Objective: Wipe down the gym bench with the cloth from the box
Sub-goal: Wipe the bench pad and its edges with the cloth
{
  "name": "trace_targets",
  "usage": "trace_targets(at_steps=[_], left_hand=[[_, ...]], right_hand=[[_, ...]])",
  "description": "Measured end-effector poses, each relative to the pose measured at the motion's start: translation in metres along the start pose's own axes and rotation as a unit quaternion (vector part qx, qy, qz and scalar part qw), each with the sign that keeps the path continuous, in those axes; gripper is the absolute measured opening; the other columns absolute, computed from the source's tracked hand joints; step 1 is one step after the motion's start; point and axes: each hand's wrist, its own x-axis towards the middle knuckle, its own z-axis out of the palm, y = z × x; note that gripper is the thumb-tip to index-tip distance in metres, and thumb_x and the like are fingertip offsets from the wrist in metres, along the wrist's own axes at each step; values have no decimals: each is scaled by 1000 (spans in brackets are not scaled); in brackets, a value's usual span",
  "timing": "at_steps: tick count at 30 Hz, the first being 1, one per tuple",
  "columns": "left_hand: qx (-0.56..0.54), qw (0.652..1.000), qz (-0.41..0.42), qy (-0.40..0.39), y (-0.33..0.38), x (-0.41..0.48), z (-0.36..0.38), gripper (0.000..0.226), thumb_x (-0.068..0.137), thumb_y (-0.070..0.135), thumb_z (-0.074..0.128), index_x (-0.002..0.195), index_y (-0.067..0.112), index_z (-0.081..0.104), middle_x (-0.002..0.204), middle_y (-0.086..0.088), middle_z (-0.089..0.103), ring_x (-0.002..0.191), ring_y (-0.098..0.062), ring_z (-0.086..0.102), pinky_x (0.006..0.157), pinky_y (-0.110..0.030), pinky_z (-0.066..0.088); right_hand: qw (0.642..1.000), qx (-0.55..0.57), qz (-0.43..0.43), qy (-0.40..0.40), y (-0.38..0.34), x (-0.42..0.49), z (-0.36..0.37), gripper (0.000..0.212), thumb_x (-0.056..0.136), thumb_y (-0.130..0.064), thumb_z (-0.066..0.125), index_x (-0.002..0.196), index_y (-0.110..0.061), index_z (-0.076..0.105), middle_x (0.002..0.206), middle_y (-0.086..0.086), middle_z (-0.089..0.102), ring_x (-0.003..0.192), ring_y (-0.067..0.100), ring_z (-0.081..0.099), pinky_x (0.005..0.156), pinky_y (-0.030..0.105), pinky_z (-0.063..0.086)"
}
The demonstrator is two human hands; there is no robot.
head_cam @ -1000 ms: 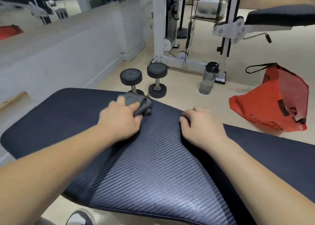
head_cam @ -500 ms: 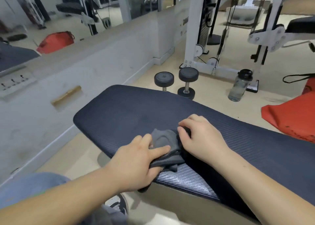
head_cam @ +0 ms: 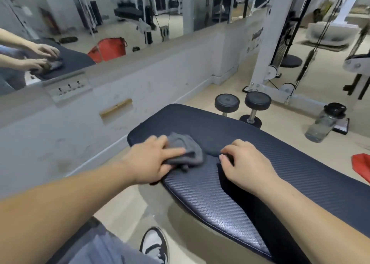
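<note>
A dark blue padded gym bench with a woven texture runs from the centre to the right edge. A crumpled grey cloth lies on its left end. My left hand presses down on the cloth, fingers gripping its near side. My right hand rests flat on the pad just right of the cloth, fingers bent, holding nothing. No box is in view.
Two black dumbbells stand on the floor behind the bench. A clear water bottle sits to their right. A red bag peeks in at the right edge. A white cable machine stands behind; a low wall with a mirror runs along the left.
My left hand has slid the cloth leftward along the pad to the bench's left end. My view has turned left with it. My right hand followed along the pad.
</note>
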Motion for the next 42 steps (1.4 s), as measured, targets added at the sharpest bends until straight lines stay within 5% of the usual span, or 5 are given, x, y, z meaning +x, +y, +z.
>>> trace_targets(at_steps=[4, 11, 22, 36, 42], left_hand=[[-23, 973, -229, 17, -8, 37, 6, 49, 97, 53, 41, 146, 43, 42, 135, -11, 41, 126, -37, 43, 101, -49, 47], [-28, 993, 118, 6, -49, 46, -3, 56, 93, 59, 47, 146, 64, 33, 113, 8, 41, 109, -17, 49, 87, -30, 43], [-63, 974, -215, 22, -18, 183, -6, 50, 97, 53, 39, 146, 48, 43, 145, -12, 39, 132, -39, 46, 99, -45, 46], [-75, 957, 281, -2, 88, 111, -6, 54, 89, 58, 48, 143, 60, 40, 112, 6, 42, 103, -17, 47, 84, -33, 46], [-59, 997, -46, 36, -35, 155, -1, 55, 90, 64, 45, 144, 58, 41, 128, 2, 40, 126, -26, 48, 109, -40, 42]], right_hand=[[1000, 12, 8, 0, 7, 26, -2, 32, 100, -45, 50, 123, -31, 68, 121, -11, 59, 122, 15, 51, 92, 42, 53], [1000, 19, -17, -11, 18, 71, 8, 31, 100, -44, 50, 122, -32, 68, 122, -14, 58, 123, 14, 52, 96, 44, 52], [974, -145, 173, -33, 57, 101, -3, 51, 104, -51, 24, 120, -21, 62, 125, 13, 61, 119, 37, 56, 91, 44, 47], [979, -55, 192, -32, 73, 86, -23, 46, 108, -47, 19, 116, -21, 56, 133, 15, 65, 123, 39, 58, 93, 43, 43], [977, -108, 180, -32, 70, 94, -20, 39, 103, -50, 26, 92, -27, 56, 119, 4, 67, 107, 32, 60, 78, 36, 41]])
